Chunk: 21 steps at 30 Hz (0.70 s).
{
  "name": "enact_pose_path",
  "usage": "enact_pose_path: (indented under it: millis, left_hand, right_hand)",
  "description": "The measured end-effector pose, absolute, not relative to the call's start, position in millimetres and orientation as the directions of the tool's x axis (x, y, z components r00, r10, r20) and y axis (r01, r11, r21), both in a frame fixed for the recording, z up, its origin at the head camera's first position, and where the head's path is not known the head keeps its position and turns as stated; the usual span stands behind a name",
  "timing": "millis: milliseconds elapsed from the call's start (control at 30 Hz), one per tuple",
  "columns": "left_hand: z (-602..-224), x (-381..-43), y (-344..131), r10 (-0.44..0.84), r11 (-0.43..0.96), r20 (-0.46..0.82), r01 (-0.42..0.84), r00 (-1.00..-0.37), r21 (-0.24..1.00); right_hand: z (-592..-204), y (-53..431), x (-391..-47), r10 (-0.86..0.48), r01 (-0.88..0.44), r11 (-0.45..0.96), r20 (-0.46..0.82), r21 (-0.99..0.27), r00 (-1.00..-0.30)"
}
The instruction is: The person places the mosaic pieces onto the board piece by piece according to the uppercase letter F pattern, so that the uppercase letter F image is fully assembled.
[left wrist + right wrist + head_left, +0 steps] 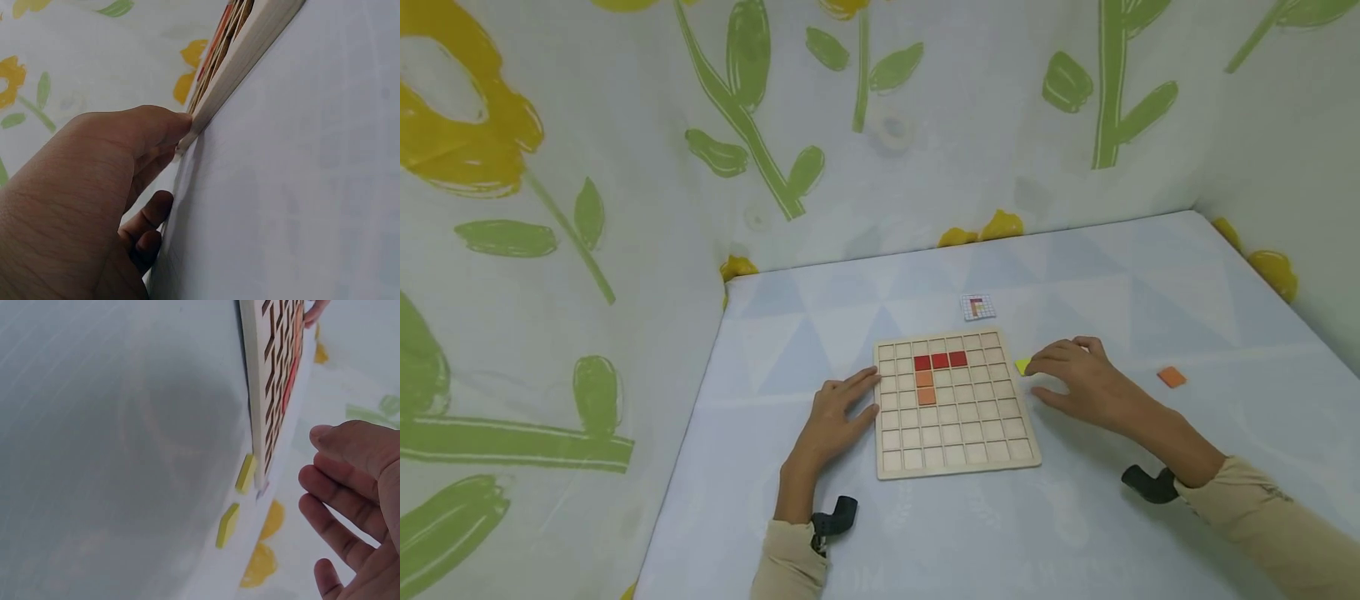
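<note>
A wooden grid board lies on the table. Three red tiles sit in a row in its upper left part, and two orange tiles run down from the leftmost one. My left hand touches the board's left edge with thumb and fingertips, fingers fairly straight. To the right of the board hovers my right hand, fingers loosely bent and nothing in them. A yellow tile shows just past its fingertips; the right wrist view shows two, one yellow tile right by the board and another beside it.
Behind the board lies a small pattern card with a coloured grid printed on it. A loose orange tile rests farther right, beyond the right wrist. Cloth walls with printed flowers enclose the table at the back and sides.
</note>
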<state>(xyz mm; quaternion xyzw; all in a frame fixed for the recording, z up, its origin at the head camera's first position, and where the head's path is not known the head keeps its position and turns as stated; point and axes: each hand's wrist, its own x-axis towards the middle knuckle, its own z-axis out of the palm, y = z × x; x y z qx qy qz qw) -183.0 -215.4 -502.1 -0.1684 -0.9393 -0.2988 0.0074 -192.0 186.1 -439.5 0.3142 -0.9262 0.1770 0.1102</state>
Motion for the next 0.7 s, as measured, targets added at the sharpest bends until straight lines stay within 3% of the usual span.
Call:
enact_pose_path:
  millis: [200,500,700]
  left_hand:
    - [-501,-183,-215,0.318,0.757,0.125,0.331,-0.940,0.563]
    - [-499,-181,-213,0.306,0.755,0.119,0.317,-0.945,0.574]
    - [-499,-182,-214,0.305,0.757,0.107,0.309,-0.946,0.576]
  right_hand:
    - [-442,206,-189,-0.525,-0.616,0.751,0.350,-0.238,-0.775]
    - [-450,240,-183,-0.467,-0.526,0.816,0.263,-0.241,-0.844]
    - [-457,260,-182,-0.445,-0.521,0.819,0.306,-0.242,-0.842]
